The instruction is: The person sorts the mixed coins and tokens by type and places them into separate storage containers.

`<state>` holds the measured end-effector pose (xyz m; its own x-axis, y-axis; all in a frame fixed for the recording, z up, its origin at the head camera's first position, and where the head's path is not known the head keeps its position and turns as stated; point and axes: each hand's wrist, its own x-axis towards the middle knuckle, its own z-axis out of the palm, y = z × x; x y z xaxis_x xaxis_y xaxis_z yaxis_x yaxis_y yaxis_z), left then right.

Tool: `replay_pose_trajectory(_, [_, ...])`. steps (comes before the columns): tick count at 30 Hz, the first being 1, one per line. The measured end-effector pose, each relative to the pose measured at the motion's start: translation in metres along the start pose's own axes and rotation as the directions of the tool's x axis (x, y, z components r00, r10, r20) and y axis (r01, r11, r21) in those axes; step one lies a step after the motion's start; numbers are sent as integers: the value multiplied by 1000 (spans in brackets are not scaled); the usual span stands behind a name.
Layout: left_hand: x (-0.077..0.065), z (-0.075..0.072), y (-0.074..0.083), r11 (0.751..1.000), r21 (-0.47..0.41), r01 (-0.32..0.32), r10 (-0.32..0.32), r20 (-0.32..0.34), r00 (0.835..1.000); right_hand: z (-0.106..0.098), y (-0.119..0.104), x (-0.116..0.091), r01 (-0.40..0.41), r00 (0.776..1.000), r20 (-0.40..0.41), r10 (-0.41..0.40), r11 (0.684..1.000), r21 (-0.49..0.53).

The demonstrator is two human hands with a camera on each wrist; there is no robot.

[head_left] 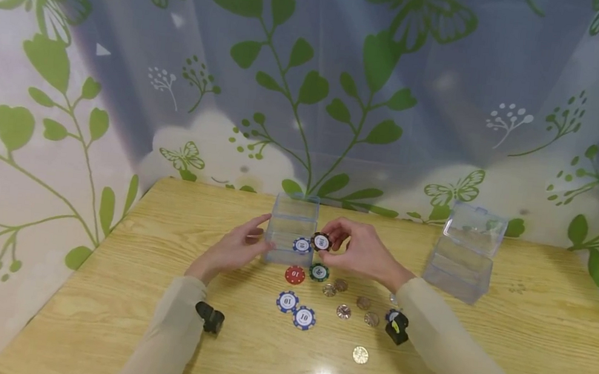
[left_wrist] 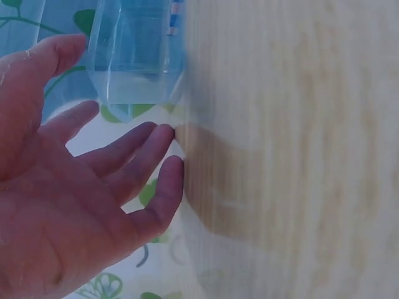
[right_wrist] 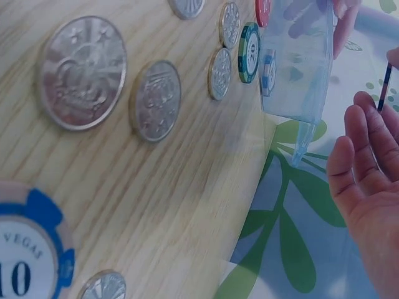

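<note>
Right hand (head_left: 361, 249) pinched black chip (head_left: 322, 242), presumably light, stiff, slick; rim judged best hold. Left hand (head_left: 237, 246), fingers relaxed, lay at clear box's (head_left: 282, 257) left side.

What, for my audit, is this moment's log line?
right hand: pinches dark chip | left hand: beside clear box | blue chip: inside clear box

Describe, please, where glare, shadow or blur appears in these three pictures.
Head view: white glare on the light-brown wooden table near the bottom edge; left wrist view: a soft shadow on that table beside the person's left hand, with blurred wood grain; right wrist view: the large, round, greyish metal coin shows its relief, slightly soft.
</note>
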<state>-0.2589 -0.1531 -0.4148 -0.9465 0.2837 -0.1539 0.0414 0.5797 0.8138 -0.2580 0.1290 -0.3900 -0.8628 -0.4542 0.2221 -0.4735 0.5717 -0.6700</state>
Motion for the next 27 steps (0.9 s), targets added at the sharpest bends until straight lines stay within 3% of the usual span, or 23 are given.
replay_pose_trajectory(8, [10, -5, 0, 999, 43, -31, 30, 2, 1000, 2, -2, 7, -16, 1000, 3, 17, 1000, -9])
replay_pose_trajectory(16, [14, -3, -3, 994, 104, -17, 19, -21, 1000, 9, -6, 18, -2, 1000, 9, 2, 1000, -9])
replay_pose_trajectory(27, [18, -3, 0, 971, 236, -31, 29, 9, 1000, 18, -2, 27, -16, 1000, 2, 16, 1000, -22])
